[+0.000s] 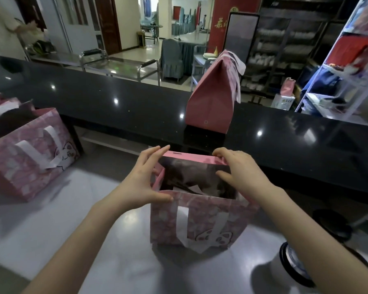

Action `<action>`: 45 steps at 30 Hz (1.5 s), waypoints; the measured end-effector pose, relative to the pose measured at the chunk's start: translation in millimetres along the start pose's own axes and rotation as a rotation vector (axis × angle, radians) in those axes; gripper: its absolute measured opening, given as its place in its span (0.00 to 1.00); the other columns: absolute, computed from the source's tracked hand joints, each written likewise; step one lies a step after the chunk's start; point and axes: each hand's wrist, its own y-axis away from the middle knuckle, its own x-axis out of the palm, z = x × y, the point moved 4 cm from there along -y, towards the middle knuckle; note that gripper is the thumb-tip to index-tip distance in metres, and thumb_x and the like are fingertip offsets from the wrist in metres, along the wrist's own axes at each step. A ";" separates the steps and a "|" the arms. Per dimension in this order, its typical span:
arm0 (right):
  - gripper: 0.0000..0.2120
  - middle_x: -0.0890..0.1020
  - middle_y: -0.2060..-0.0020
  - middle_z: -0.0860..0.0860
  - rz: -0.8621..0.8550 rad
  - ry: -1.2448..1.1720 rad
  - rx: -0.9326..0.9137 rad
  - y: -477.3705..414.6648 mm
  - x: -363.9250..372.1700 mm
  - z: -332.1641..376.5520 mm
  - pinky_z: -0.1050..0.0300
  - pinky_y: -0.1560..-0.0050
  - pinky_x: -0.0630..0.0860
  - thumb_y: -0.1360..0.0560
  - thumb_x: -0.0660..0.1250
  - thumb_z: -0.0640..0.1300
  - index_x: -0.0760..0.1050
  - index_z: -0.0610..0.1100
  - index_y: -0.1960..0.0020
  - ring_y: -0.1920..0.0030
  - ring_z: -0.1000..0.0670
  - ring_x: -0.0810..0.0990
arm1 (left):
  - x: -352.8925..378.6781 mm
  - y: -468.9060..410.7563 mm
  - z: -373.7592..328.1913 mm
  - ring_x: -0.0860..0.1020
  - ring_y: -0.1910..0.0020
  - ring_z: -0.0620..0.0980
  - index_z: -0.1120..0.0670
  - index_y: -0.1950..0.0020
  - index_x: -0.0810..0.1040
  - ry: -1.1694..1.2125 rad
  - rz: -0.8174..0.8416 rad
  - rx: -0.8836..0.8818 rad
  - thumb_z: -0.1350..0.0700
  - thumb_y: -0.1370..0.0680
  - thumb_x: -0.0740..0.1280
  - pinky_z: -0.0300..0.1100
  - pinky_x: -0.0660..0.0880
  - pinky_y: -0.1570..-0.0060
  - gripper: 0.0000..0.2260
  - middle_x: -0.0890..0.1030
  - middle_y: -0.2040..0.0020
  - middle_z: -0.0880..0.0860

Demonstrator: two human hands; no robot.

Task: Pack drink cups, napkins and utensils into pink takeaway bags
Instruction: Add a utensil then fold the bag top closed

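**Both hands on the mouth of a pink bag**

Beyond the hands lies a dim tiled hall with a grey-blue covered chair [171,60], a steel trolley [119,66] and, past the right hand, a white metal shelving rack [331,66]. A long glossy black stone counter [115,98] runs across just beyond the fingertips. Under the forearms is a brushed steel worktable [94,209].

The pink patterned paper takeaway bag with white handles [200,219] stands upright on the worktable between the hands, its mouth open. The contents are dark and cannot be made out. The left hand [145,183] spans the left end of the mouth, thumb on the near rim, fingers at the far rim. The right hand [242,168] curls over the far rim at the right corner.

A second open pink bag [30,155] stands well left of the left hand. A closed plain pink bag [210,102] stands on the counter beyond the right hand. A white cup with a black-rimmed lid [293,264] sits beside the right forearm.
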 end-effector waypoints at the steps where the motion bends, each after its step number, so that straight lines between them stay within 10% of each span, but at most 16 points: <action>1: 0.19 0.78 0.42 0.53 -0.010 0.013 0.014 -1.5 2.5 -1.0 0.50 0.36 0.68 0.24 0.67 0.47 0.69 0.52 0.34 0.42 0.48 0.75 | 1.0 -3.1 -0.7 0.73 0.40 0.47 0.27 0.28 0.51 0.007 -0.025 -0.002 0.46 0.39 0.81 0.38 0.79 0.52 0.51 0.53 0.30 0.32; 8: 0.11 0.81 0.49 0.52 -0.058 -0.320 0.097 2.7 1.1 -11.1 0.49 0.42 0.73 0.20 0.60 0.42 0.79 0.49 0.44 0.46 0.49 0.76 | 9.7 -12.9 -1.4 0.81 0.60 0.46 0.29 0.29 0.58 0.084 -0.108 -0.051 0.53 0.37 0.81 0.40 0.81 0.61 0.47 0.64 0.33 0.36; 15: 0.08 0.80 0.52 0.56 0.074 -0.304 0.002 25.8 -1.7 -13.4 0.58 0.49 0.73 0.21 0.63 0.47 0.79 0.51 0.45 0.48 0.53 0.77 | 14.1 -5.9 3.1 0.80 0.56 0.41 0.39 0.36 0.71 0.077 -0.202 -0.068 0.57 0.35 0.80 0.36 0.80 0.57 0.32 0.78 0.48 0.42; 21: 0.42 0.71 0.41 0.64 0.331 -0.205 -0.099 41.1 3.3 -15.1 0.61 0.39 0.66 0.40 0.74 0.67 0.66 0.59 0.30 0.39 0.58 0.65 | 16.9 -2.2 6.7 0.79 0.54 0.42 0.43 0.45 0.77 0.017 -0.281 -0.074 0.56 0.36 0.79 0.37 0.77 0.58 0.23 0.79 0.55 0.42; 29: 0.23 0.78 0.49 0.58 0.080 -0.132 -0.003 50.8 15.1 -23.7 0.55 0.48 0.75 0.29 0.69 0.40 0.72 0.57 0.38 0.49 0.56 0.74 | 18.6 2.8 12.9 0.78 0.60 0.41 0.46 0.60 0.78 -0.005 -0.388 -0.078 0.62 0.34 0.77 0.39 0.78 0.61 0.13 0.80 0.61 0.40; 37: 0.10 0.76 0.59 0.55 -0.099 -0.046 -0.047 63.9 27.5 -19.9 0.59 0.61 0.70 0.29 0.71 0.38 0.73 0.48 0.52 0.58 0.50 0.75 | 20.5 12.3 11.7 0.78 0.59 0.41 0.53 0.63 0.78 -0.122 -0.398 0.079 0.69 0.34 0.75 0.29 0.73 0.60 0.12 0.81 0.55 0.42; 45: 0.09 0.80 0.53 0.59 -0.024 -0.193 -0.015 58.9 17.0 -19.5 0.56 0.52 0.79 0.25 0.69 0.46 0.75 0.52 0.46 0.53 0.57 0.79 | 13.5 10.5 -1.4 0.73 0.50 0.44 0.49 0.56 0.82 -0.331 -0.337 0.141 0.55 0.30 0.75 0.45 0.69 0.46 0.05 0.79 0.56 0.41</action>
